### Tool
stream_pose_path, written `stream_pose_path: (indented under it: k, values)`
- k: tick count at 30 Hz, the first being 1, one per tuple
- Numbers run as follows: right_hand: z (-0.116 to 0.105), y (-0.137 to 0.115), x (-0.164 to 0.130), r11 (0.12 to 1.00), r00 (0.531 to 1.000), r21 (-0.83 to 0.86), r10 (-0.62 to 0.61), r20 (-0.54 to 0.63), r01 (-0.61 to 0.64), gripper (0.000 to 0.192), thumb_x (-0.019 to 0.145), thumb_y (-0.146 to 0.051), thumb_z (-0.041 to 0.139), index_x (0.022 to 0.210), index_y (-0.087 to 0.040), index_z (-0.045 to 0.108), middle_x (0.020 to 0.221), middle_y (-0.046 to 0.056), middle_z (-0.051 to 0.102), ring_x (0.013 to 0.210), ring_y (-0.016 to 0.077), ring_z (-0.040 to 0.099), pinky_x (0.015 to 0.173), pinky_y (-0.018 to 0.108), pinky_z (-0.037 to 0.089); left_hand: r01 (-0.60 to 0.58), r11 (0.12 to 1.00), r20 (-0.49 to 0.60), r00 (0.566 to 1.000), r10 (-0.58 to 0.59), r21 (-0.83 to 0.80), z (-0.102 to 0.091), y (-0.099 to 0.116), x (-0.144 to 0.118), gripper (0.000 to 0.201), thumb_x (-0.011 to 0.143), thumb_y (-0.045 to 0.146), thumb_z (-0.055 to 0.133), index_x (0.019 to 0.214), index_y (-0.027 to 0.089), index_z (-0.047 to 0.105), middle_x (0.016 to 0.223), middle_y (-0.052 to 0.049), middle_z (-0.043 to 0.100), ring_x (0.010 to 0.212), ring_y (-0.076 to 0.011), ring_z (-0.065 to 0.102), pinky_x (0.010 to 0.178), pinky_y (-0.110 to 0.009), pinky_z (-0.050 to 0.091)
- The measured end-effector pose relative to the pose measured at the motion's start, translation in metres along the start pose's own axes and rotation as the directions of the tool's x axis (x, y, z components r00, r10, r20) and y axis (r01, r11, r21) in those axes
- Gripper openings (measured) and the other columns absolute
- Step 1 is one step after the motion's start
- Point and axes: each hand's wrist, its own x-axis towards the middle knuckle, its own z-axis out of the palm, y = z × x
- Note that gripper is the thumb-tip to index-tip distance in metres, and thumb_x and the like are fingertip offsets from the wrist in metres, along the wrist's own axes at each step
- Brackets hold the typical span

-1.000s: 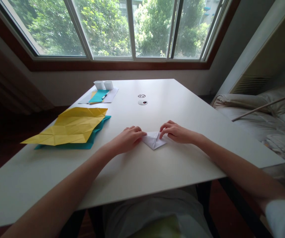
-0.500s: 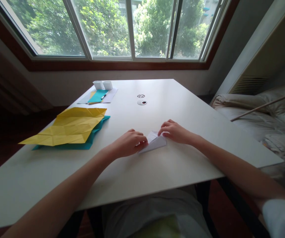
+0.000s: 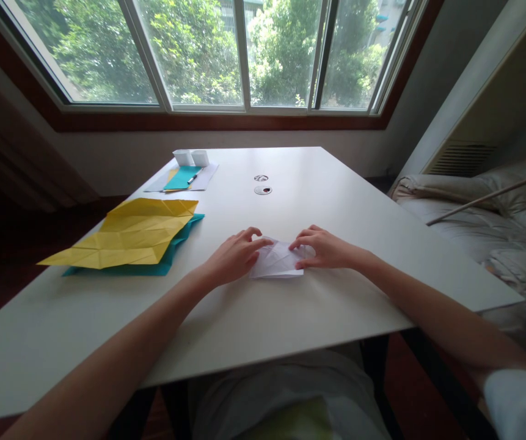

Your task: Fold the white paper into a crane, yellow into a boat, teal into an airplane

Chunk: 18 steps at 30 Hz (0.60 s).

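Observation:
A small folded white paper [image 3: 275, 264] lies on the white table [image 3: 290, 318] between my hands. My left hand [image 3: 234, 258] pinches its left side, fingers spread over the top corner. From the other side my right hand [image 3: 324, 249] holds its right edge between thumb and fingertips. The paper shows creases and looks partly spread out, nearly flat on the table.
A creased yellow sheet [image 3: 129, 235] lies on a teal sheet [image 3: 178, 241] at the left. Farther back are a teal card with a pen [image 3: 182, 178] and two small white boxes [image 3: 191, 157]. Two round cable holes [image 3: 263, 190] sit mid-table. A sofa [image 3: 482, 214] stands to the right.
The white paper was a small triangle, then lifted at one side, and now it is spread wider and flatter. Both hands shifted with it, still gripping its sides.

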Motion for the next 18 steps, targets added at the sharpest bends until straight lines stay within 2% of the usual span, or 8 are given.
stream_pose_path:
  k: [3, 6, 9, 12, 15, 18]
  values:
    - [0.0, 0.0, 0.0, 0.997, 0.998, 0.059, -0.047, 0.04, 0.045, 0.032, 0.079, -0.038, 0.059, 0.108, -0.025, 0.063, 0.105, 0.008, 0.061, 0.099, 0.0227, 0.049, 0.084, 0.036, 0.041, -0.028, 0.999, 0.048, 0.999, 0.026, 0.044, 0.001, -0.008, -0.001, 0.036, 0.084, 0.014, 0.041, 0.111, 0.03, 0.059, 0.131, -0.007, 0.042, 0.113, -0.0225, 0.047, 0.093, -0.041, 0.041]
    - [0.0, -0.002, 0.001, 0.987, 0.989, 0.078, -0.142, 0.048, 0.138, 0.022, 0.085, -0.025, 0.051, 0.1, -0.026, 0.067, 0.103, 0.006, 0.063, 0.099, 0.0199, 0.049, 0.086, 0.034, 0.04, -0.08, 0.996, 0.096, 0.992, 0.077, 0.037, 0.002, -0.012, -0.002, 0.033, 0.086, 0.02, 0.042, 0.115, 0.028, 0.057, 0.133, -0.005, 0.045, 0.123, -0.0228, 0.039, 0.098, -0.042, 0.037]
    - [-0.002, -0.004, 0.001, 0.978, 0.98, 0.07, -0.198, 0.039, 0.194, 0.029, 0.085, -0.01, 0.044, 0.096, -0.024, 0.068, 0.099, 0.005, 0.065, 0.095, 0.0177, 0.049, 0.085, 0.032, 0.041, -0.128, 0.992, 0.127, 0.984, 0.125, 0.018, 0.002, -0.016, -0.002, 0.033, 0.088, 0.024, 0.042, 0.117, 0.025, 0.056, 0.125, -0.003, 0.054, 0.126, -0.0225, 0.036, 0.101, -0.04, 0.034]
    - [-0.006, -0.008, 0.0, 0.975, 0.974, 0.083, -0.214, 0.073, 0.208, 0.037, 0.077, -0.001, 0.043, 0.096, -0.022, 0.067, 0.098, 0.004, 0.066, 0.094, 0.0171, 0.051, 0.082, 0.03, 0.042, -0.125, 0.991, 0.135, 0.984, 0.118, 0.041, 0.001, -0.019, -0.002, 0.033, 0.088, 0.029, 0.043, 0.117, 0.026, 0.057, 0.121, -0.002, 0.058, 0.127, -0.0248, 0.035, 0.1, -0.041, 0.034]
    - [-0.011, -0.015, -0.001, 0.97, 0.964, 0.123, -0.228, 0.138, 0.212, 0.039, 0.071, 0.003, 0.044, 0.09, -0.022, 0.068, 0.094, 0.003, 0.066, 0.093, 0.0166, 0.052, 0.081, 0.029, 0.043, -0.122, 0.989, 0.132, 0.985, 0.11, 0.089, -0.001, -0.02, -0.003, 0.032, 0.088, 0.032, 0.043, 0.116, 0.028, 0.057, 0.119, -0.001, 0.059, 0.126, -0.0271, 0.036, 0.099, -0.044, 0.035]
    - [-0.014, -0.022, -0.001, 0.96, 0.953, 0.158, -0.256, 0.161, 0.231, 0.032, 0.073, -0.002, 0.047, 0.089, -0.021, 0.068, 0.093, 0.003, 0.066, 0.093, 0.0158, 0.053, 0.084, 0.028, 0.042, -0.119, 0.985, 0.128, 0.986, 0.103, 0.127, -0.003, -0.021, -0.004, 0.032, 0.088, 0.032, 0.042, 0.117, 0.028, 0.057, 0.118, -0.003, 0.059, 0.125, -0.0277, 0.036, 0.097, -0.044, 0.036]
